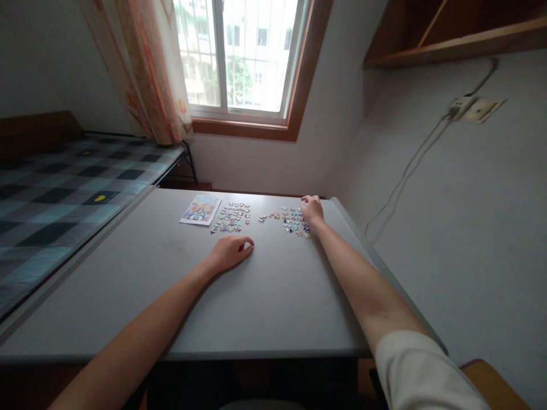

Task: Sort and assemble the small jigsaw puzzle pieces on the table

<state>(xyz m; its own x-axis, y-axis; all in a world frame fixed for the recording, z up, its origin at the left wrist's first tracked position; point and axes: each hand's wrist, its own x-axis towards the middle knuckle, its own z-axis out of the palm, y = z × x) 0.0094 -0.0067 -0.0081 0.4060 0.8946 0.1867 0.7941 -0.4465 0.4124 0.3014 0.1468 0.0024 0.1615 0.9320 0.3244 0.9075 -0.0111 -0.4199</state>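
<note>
My left hand (pixel 233 251) rests on the grey tabletop with its fingers curled and the thumb meeting them in a loop. Whether anything small sits between those fingertips cannot be made out. Just beyond it lies a spread of small jigsaw puzzle pieces (pixel 233 216). My right hand (pixel 313 209) is at the right edge of a second group of loose puzzle pieces (pixel 293 221), its fingers bent and drawn in toward the thumb. What they hold, if anything, is too small to see. Between both groups, a short row of pieces (pixel 274 216) lies on the table.
A printed picture sheet (pixel 200 210) lies left of the pieces. The grey table (pixel 273 302) runs close to the right wall. A bed with a checked cover (pixel 98 171) stands to the left. Cables (pixel 404 177) hang from a wall socket at right.
</note>
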